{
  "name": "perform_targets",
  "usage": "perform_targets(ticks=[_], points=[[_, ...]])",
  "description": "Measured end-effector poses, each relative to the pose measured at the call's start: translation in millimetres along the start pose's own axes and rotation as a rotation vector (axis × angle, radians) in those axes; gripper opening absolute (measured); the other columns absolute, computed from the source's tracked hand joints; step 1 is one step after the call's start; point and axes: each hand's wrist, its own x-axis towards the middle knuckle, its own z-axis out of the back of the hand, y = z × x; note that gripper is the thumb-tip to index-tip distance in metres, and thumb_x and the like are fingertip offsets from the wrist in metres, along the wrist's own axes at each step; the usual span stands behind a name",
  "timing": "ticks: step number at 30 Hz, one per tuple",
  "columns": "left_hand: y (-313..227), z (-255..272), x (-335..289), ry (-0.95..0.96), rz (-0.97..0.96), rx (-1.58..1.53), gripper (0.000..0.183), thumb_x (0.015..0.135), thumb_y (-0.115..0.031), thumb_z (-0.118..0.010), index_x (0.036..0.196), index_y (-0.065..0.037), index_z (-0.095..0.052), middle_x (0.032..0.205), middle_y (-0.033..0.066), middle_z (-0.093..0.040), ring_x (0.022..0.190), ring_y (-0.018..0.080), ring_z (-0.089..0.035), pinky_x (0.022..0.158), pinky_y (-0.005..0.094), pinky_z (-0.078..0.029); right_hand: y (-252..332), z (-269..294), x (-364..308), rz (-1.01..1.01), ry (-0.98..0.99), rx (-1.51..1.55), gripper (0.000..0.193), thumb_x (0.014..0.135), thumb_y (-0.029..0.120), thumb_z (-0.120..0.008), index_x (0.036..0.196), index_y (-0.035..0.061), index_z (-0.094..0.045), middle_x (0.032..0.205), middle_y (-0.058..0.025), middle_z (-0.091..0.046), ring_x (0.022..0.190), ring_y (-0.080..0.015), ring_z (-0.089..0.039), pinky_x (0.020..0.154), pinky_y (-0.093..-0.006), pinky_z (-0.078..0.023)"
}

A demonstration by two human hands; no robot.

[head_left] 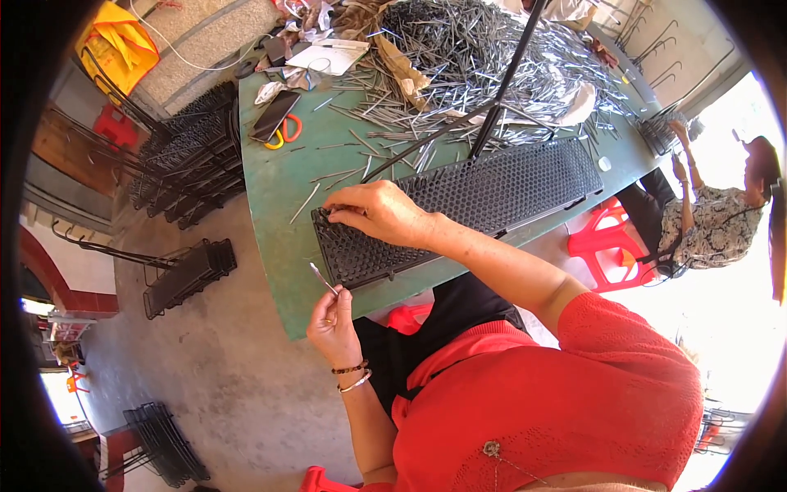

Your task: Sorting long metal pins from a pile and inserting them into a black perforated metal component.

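Note:
A long black rack (500, 193) with rows of small round holes lies on the green table in front of me. My right hand (381, 213) reaches over its left end, thumb and fingertips pinched together at the far corner; whatever they hold is hidden. My left hand (334, 324) is below the rack's near left corner, at the table edge. It pinches a thin metal rod (321, 277), tilted up and to the left. Farther back, a large heap of similar thin rods (467, 61) covers much of the table, with several loose ones strewn toward the rack.
A black stand (492, 115) rises behind the rack. Scissors (284, 131) and a phone (275, 115) lie at the table's (283, 271) far left. Black wire racks (188, 275) stand on the floor at left. Another person (713, 205) works at right near a red stool (607, 246).

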Motion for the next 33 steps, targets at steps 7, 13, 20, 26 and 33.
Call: perform_targets(ticks=[7,13,20,26,33], points=[[-5.6,-3.8,-3.7,0.017,0.009,-0.01,0.019,0.084,-0.004,-0.066,0.099,0.006,-0.064,0.085,0.0072,-0.065,0.075,0.0114,-0.061,0.071,0.0235,-0.051,-7.9,-3.3,-4.6,-0.131,-0.161,0.172,0.018,0.082,0.017,-0.066,0.094,0.0036,-0.063,0.074,-0.0141,-0.065,0.068,-0.0315,-0.064,0.059,-0.0369,-0.05],[-10.1,-9.2,-7.7,0.043,0.054,-0.043,0.019,0.084,-0.006,-0.067,0.098,0.006,-0.064,0.085,0.0075,-0.066,0.075,0.0117,-0.062,0.071,0.0242,-0.051,-11.9,0.6,-8.8,-0.113,-0.072,0.068,0.021,0.082,0.014,-0.067,0.1,0.0024,-0.064,0.082,-0.012,-0.068,0.071,-0.0233,-0.066,0.062,-0.0313,-0.051],[-14.6,-14.8,-14.5,0.107,0.083,0.016,0.019,0.083,-0.006,-0.068,0.098,0.006,-0.065,0.083,0.0064,-0.066,0.074,0.01,-0.061,0.07,0.0226,-0.05,-14.9,-4.1,-15.6,0.033,-0.046,-0.051,0.024,0.079,0.013,-0.068,0.1,0.0034,-0.064,0.097,-0.0107,-0.066,0.085,-0.0283,-0.062,0.077,-0.0377,-0.048],[-15.8,-24.3,-20.6,0.155,0.074,-0.02,0.02,0.082,-0.007,-0.069,0.098,0.004,-0.065,0.083,0.005,-0.066,0.073,0.0085,-0.06,0.069,0.0214,-0.049,-20.5,-9.3,-19.1,0.157,-0.076,-0.024,0.022,0.08,0.007,-0.06,0.101,0.001,-0.063,0.099,-0.0135,-0.064,0.09,-0.0304,-0.06,0.076,-0.0386,-0.048],[-14.8,-28.0,-22.4,0.217,0.062,0.003,0.017,0.083,-0.004,-0.068,0.097,0.005,-0.063,0.091,0.0056,-0.065,0.079,0.009,-0.061,0.072,0.0216,-0.05,-13.6,-4.2,-14.0,0.27,-0.016,-0.158,0.038,0.073,0.001,-0.056,0.111,0.0009,-0.06,0.106,-0.0118,-0.062,0.095,-0.027,-0.059,0.082,-0.0351,-0.044]])
